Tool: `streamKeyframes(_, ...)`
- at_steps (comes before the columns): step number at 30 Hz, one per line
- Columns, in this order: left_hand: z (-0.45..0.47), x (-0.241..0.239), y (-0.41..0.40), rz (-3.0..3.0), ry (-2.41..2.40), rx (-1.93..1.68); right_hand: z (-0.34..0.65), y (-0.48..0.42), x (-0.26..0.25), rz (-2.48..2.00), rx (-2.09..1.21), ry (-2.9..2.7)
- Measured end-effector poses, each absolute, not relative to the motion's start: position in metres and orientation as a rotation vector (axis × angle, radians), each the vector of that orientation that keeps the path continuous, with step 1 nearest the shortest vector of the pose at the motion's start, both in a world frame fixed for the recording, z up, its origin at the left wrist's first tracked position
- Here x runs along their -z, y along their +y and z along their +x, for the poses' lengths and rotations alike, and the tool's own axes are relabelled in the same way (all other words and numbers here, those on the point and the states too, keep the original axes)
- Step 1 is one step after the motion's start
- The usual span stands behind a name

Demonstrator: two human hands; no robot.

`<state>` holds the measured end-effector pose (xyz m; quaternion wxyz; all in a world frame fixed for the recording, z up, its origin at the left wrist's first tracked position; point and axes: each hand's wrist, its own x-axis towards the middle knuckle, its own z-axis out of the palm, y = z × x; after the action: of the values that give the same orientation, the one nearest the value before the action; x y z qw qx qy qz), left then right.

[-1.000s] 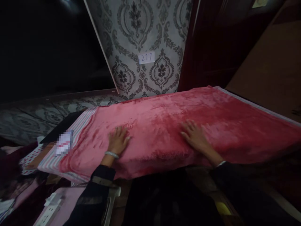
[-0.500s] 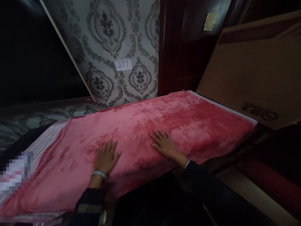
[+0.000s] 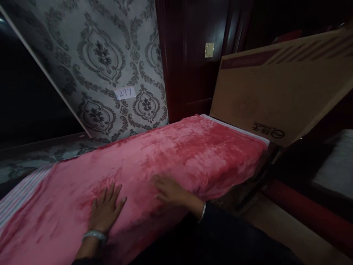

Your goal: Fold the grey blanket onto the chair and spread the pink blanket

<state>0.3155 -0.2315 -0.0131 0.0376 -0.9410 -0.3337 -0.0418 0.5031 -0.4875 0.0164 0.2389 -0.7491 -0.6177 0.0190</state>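
A pink and red plush cloth (image 3: 176, 143) is spread over a long raised surface, its pile smooth in places and brushed darker in others. Flat on its left half lies my left hand (image 3: 105, 209), fingers spread, a bracelet at the wrist. To its right my right hand (image 3: 171, 189) is over the plush with fingers stretched out; motion blurs the fingertips, so I cannot tell whether they touch. Neither hand holds anything. Beneath the cloth's left end shows a striped fabric (image 3: 24, 191).
A large cardboard box (image 3: 270, 92) leans behind the cloth's right end. Patterned wallpaper (image 3: 66, 70) carries a paper label (image 3: 125, 93) reading 277. A dark screen (image 3: 33, 95) stands at left, and a dark red door panel (image 3: 187, 66) is at the back.
The view has turned to the right, bringing more of the box into sight. My right hand has shifted left, nearer my left hand, which still rests on the cloth.
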Motion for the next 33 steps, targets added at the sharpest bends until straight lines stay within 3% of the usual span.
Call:
streamKeyframes(5, 0.336, 0.000, -0.254, -2.973, -1.020, 0.224, 0.598, -0.538, -0.025, -2.461, 0.053, -1.231)
streamKeyframes(10, 0.392, -0.009, -0.314, -3.071, -0.574, 0.199, 0.626, -0.560, -0.007, -2.681, 0.013, -1.199)
streamKeyframes(18, 0.410, 0.015, -0.330, -3.005, -0.509, 0.166, 0.633, -0.560, 0.008, -2.609, -0.034, -1.298)
streamKeyframes(30, 0.410, 0.028, -0.317, -2.966, -0.481, 0.194, 0.593, -0.562, 0.016, -2.117, -0.067, -1.720)
streamKeyframes(33, 0.409, 0.030, -0.315, -2.983, -0.486, 0.190, 0.631, -0.575, 0.003, -2.271, 0.043, -1.531)
